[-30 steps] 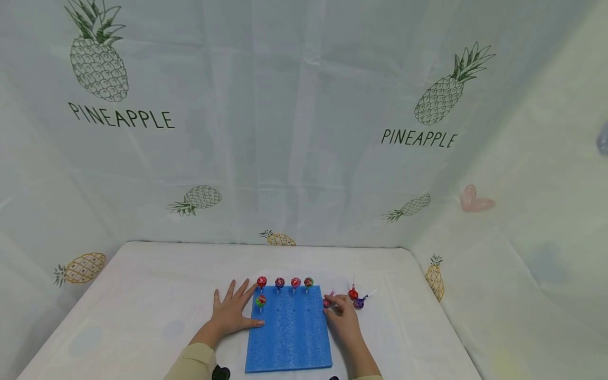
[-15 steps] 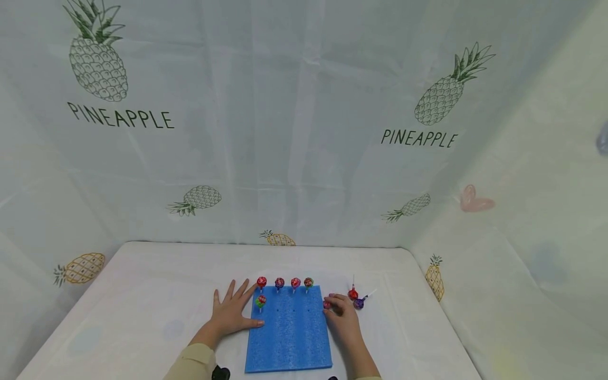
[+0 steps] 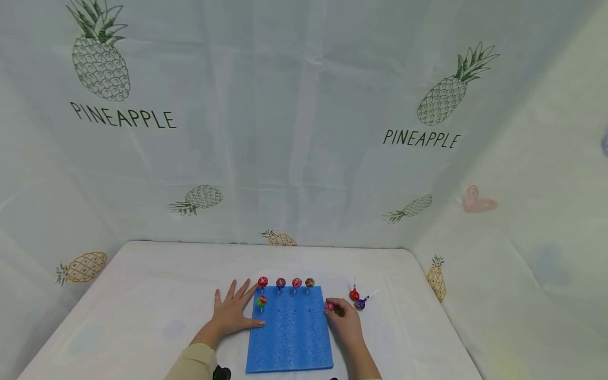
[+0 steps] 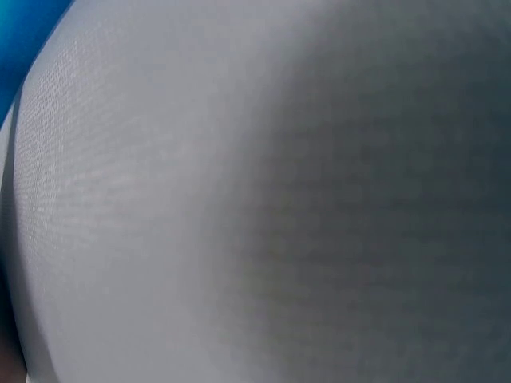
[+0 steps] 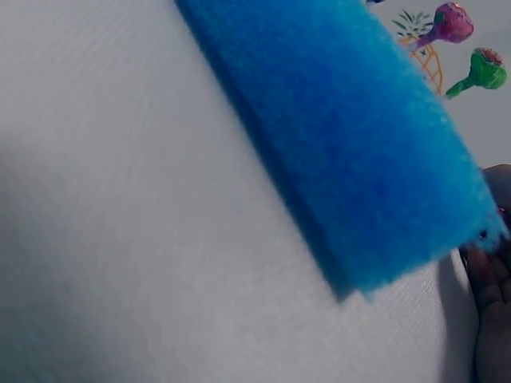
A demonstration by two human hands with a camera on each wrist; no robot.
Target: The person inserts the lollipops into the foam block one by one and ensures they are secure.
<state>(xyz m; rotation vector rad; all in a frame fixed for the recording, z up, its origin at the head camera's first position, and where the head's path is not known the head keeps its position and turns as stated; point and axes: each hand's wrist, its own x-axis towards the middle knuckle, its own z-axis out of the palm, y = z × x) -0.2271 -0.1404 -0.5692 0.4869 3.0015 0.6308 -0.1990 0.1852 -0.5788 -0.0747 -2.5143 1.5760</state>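
In the head view a blue foam board point(image 3: 290, 343) lies flat on the white table. My left hand point(image 3: 233, 312) is spread at its upper left edge, with the thumb resting on the board. At the board's right edge my right hand point(image 3: 345, 322) pinches a pinkish-red lollipop point(image 3: 329, 306); its stick is hidden. A row of wrapped lollipops stands along the far edge, among them a red one point(image 3: 263, 282) and a pink one point(image 3: 296, 283). Below the red one stands a green-and-red lollipop point(image 3: 262, 301). In the right wrist view only part of the hand shows.
Right of my right hand, a red lollipop point(image 3: 354, 295) and a purple lollipop point(image 3: 360, 304) lie on the white table point(image 3: 157, 295). Small holes dot the board. A pineapple-print cloth point(image 3: 266, 132) hangs behind. A dark object point(image 3: 221, 372) is near my left sleeve.
The held lollipop has turned in my right fingers; its stick, pointing up and right earlier, is now out of sight. My left hand has stayed in place.
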